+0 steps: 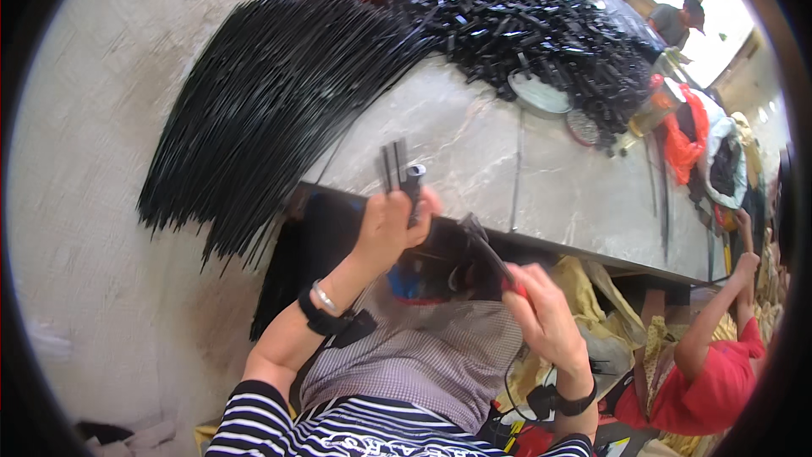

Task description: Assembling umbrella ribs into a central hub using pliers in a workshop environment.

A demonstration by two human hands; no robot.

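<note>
My left hand (393,224) is closed around a few short black pieces (394,165), held upright above the table's front edge. One of them has a round, pale-rimmed end (415,171). My right hand (545,313) grips the red handle of what looks like a small hammer (489,256), its dark head pointing up and left toward my left hand. A gap separates the hammer from the black pieces. Motion blurs both hands, so the exact kind of the black pieces cannot be made out.
Long thin black rods (279,93) overhang the left end of the grey table (431,127). Behind lies a heap of short black pieces (533,25), beside a white dish (540,93). Red bags (685,140) stand right. A person in red (698,381) works at my right.
</note>
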